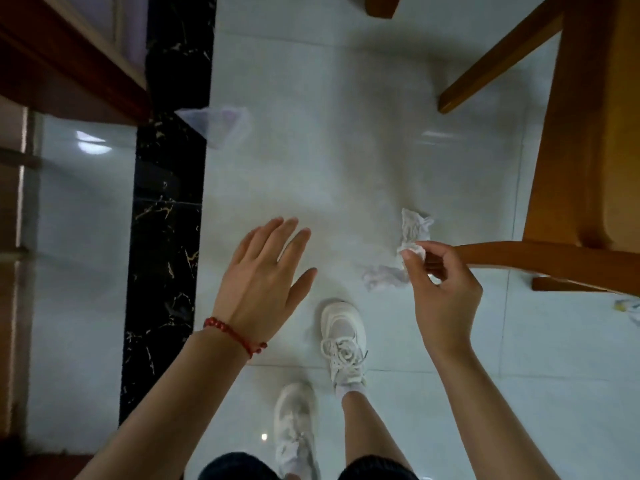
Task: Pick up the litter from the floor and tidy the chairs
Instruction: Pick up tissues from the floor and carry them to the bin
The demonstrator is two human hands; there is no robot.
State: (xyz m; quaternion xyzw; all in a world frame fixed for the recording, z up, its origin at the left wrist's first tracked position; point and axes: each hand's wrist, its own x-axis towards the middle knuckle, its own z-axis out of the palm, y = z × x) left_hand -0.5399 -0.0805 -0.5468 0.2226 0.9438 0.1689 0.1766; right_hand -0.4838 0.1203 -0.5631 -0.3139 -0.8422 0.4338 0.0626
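My right hand [441,289] pinches a crumpled white tissue [414,230] between thumb and fingers, held just above the pale tiled floor. A second crumpled tissue [382,277] lies on the tiles directly below and left of that hand. My left hand [265,275], with a red bead bracelet at the wrist, hovers flat with fingers spread and nothing in it. Farther off, a whitish plastic wrapper [221,124] lies at the edge of the black marble strip. A wooden chair [588,168] stands at the right, its curved rail passing behind my right hand.
A black marble floor strip [166,237] runs top to bottom on the left, beside a dark wooden frame [69,57]. Another small scrap of litter [628,308] lies at the right edge under the chair. My two white shoes [341,337] stand on the tiles below my hands.
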